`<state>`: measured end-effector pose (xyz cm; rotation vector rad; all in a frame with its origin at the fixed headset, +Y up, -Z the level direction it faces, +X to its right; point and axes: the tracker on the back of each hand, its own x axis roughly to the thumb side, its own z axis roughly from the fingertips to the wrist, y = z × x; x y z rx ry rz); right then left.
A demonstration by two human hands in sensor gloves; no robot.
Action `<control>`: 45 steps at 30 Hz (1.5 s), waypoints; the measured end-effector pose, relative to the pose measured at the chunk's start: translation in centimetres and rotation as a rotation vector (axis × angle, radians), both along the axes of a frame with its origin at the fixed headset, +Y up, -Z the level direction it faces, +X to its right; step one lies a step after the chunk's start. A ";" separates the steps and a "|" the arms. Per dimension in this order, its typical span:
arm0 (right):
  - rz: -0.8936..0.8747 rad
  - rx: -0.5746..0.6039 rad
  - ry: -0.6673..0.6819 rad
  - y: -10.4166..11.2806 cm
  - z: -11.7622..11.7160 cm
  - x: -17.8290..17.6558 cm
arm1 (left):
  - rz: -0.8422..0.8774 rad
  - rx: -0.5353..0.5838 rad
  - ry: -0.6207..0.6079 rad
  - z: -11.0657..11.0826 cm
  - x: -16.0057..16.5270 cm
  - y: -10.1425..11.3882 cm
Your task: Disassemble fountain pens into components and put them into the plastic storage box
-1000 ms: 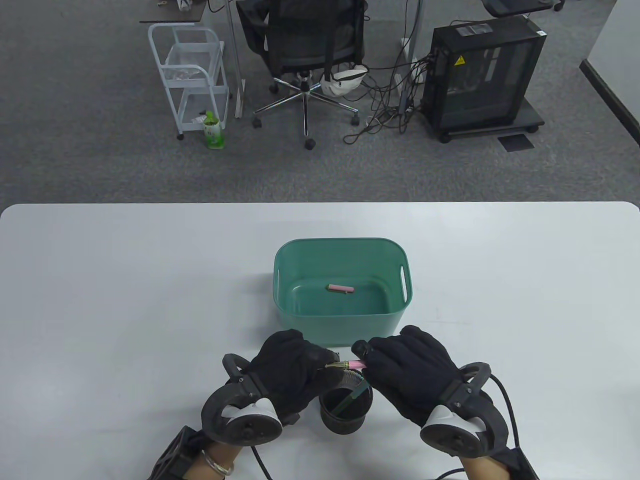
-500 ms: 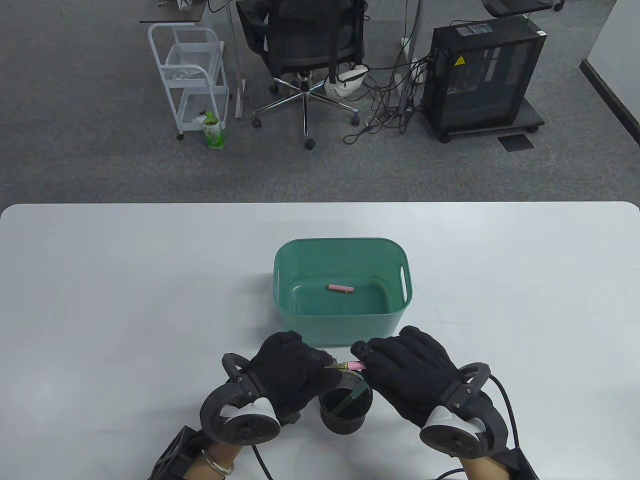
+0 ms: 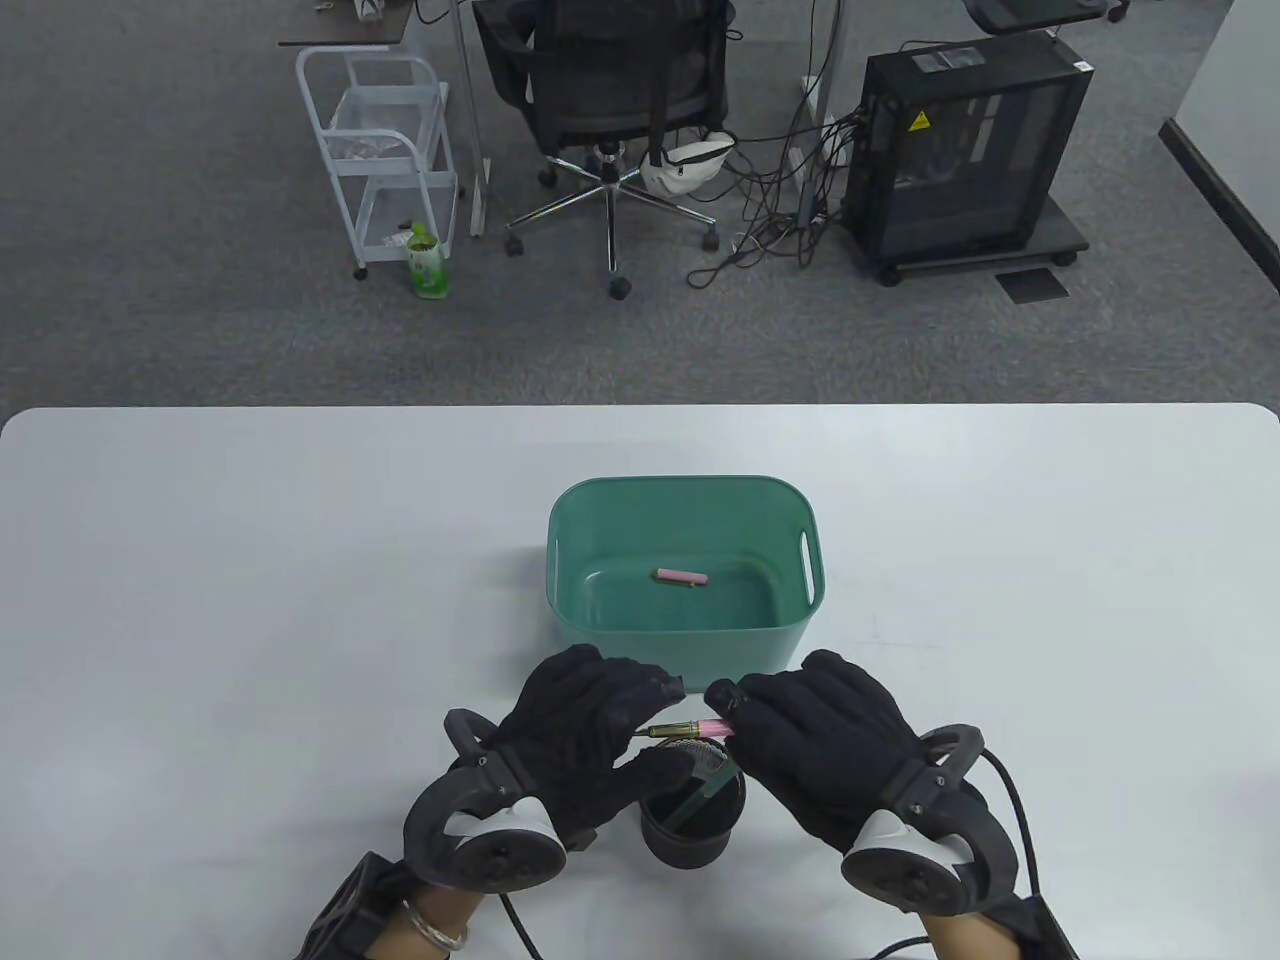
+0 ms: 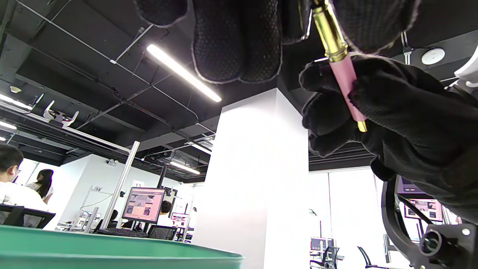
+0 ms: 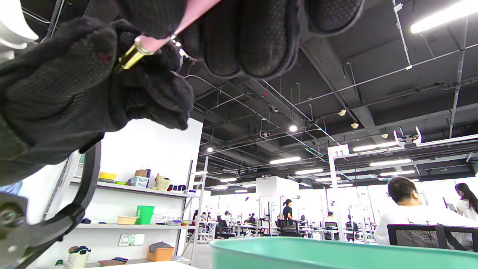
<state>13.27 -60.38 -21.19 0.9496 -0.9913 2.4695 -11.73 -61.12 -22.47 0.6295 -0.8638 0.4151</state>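
A pink fountain pen point(image 3: 706, 728) with a gold front section point(image 3: 668, 732) is held level above a black pen cup point(image 3: 690, 838). My left hand point(image 3: 662, 724) pinches the gold section point(image 4: 331, 34) between thumb and fingers. My right hand point(image 3: 735, 714) grips the pink barrel point(image 4: 347, 83). Both hands hover just in front of the green plastic box point(image 3: 686, 483). A pink pen cap point(image 3: 682, 577) lies on the box floor. The pen's nib is hidden inside my left fingers.
A green pen point(image 3: 706, 794) leans in the black cup below the hands. The box rim point(image 5: 336, 254) shows low in both wrist views. Beyond the table's far edge stand an office chair point(image 3: 610, 90), a white cart point(image 3: 385, 150) and a computer tower point(image 3: 965, 150).
My left fingers have stretched forward over the gold section and the thumb has come out underneath it. The pen, the right hand and the box stay where they were.
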 end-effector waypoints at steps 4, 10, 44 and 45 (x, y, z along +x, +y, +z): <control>-0.004 0.001 -0.003 0.0 0.0 0.1 | -0.009 0.009 0.002 0.1 0.1 0.0; -0.004 0.002 -0.003 0.0 0.0 0.1 | -0.011 0.013 0.002 0.2 0.2 0.0; 0.009 -0.008 0.004 -0.1 -0.2 -0.2 | 0.011 -0.016 -0.012 -0.3 0.0 -0.1; 0.009 -0.009 0.005 -0.1 -0.2 -0.2 | 0.012 -0.017 -0.012 -0.3 0.0 -0.1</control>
